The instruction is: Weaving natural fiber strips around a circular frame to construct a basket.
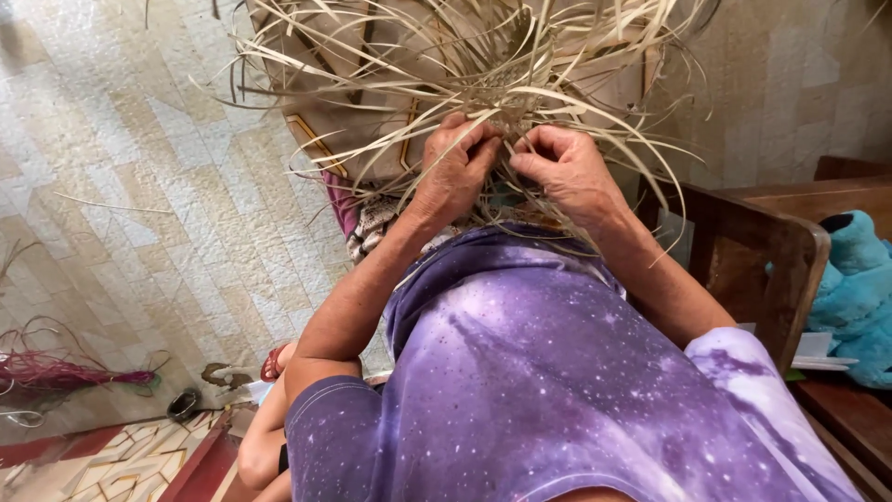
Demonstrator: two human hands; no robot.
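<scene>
Head view, looking steeply down the person's front. The left hand (455, 172) is clenched on pale dry weaving strips (446, 70) at the centre of a half-woven piece (506, 93); its fingertips are buried among the strands, so which strip it pinches cannot be told. The right hand (567, 167) is likewise closed, thumb and fingers pinching strips just beside the left hand; the two hands nearly touch. The woven piece sits directly above both hands, near the top edge. Its loose ends fan out in all directions and are cut off by the upper edge of the frame. Its woven core is small, partly masked by crossing strips, and its pattern is hard to make out.

A purple mottled shirt (548, 372) fills the lower middle and hides the lap and whatever supports the work. A patterned cloth (372, 223) shows only as a sliver under the left forearm.

Tiled floor (139, 186) lies to the left. A bundle of pink-dyed strips (65, 372) rests near the left edge, partly cut off. A small dark round object (183, 404) stands close by; its kind cannot be determined. A wooden bench (762, 242) runs at right, carrying a blue plush toy (855, 288), cropped by the frame edge.
</scene>
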